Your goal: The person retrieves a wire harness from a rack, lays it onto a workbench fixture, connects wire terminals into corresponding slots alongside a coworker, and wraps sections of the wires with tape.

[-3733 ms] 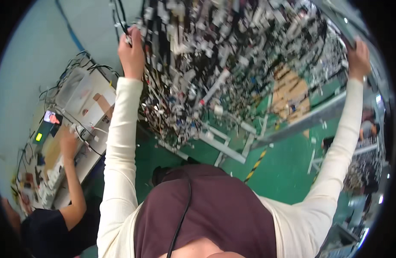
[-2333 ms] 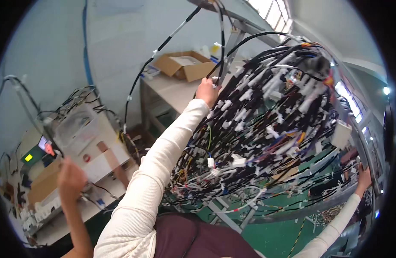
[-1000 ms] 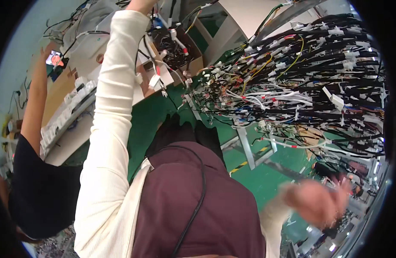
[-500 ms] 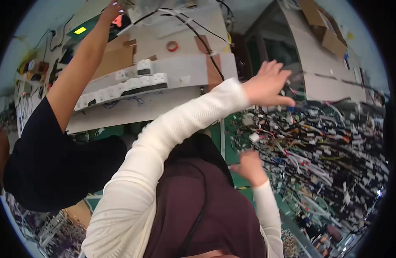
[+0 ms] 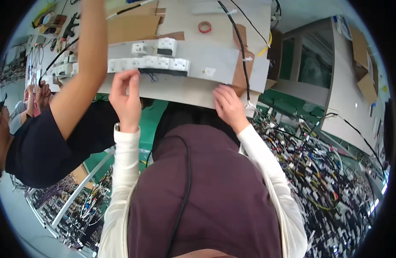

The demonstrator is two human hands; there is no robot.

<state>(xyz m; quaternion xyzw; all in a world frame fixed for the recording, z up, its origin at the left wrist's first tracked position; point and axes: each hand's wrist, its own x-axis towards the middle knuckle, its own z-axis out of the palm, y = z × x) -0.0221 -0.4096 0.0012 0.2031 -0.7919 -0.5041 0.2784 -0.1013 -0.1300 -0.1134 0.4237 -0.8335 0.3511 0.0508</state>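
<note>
My left hand [image 5: 125, 101] is raised at the table's near edge, fingers bent and thumb tip close to the fingertips. Its tips are beside a row of white socket-like blocks [image 5: 152, 63] and a black strip [image 5: 165, 72] along their front. Whatever lies between those fingertips is too small to make out. Thin blue wires [image 5: 153, 78] hang just right of them. My right hand [image 5: 230, 107] has its fingers stretched loosely against the table edge, apparently with nothing in them. Two separate white blocks, one [image 5: 139, 48] smaller than the other [image 5: 167, 46], stand behind the row.
A co-worker's bare arm [image 5: 91, 47] reaches across the table at left. Red tape [image 5: 204, 27], brown cardboard [image 5: 135, 29] and a thick black cable [image 5: 241, 47] lie on the tabletop. Bundled cables [image 5: 322, 176] fill the right side. Another table [image 5: 350, 116] stands beyond.
My left hand has come back from above the cable bundles at right to the white blocks. My right hand has moved up to the table edge. The view has shifted left.
</note>
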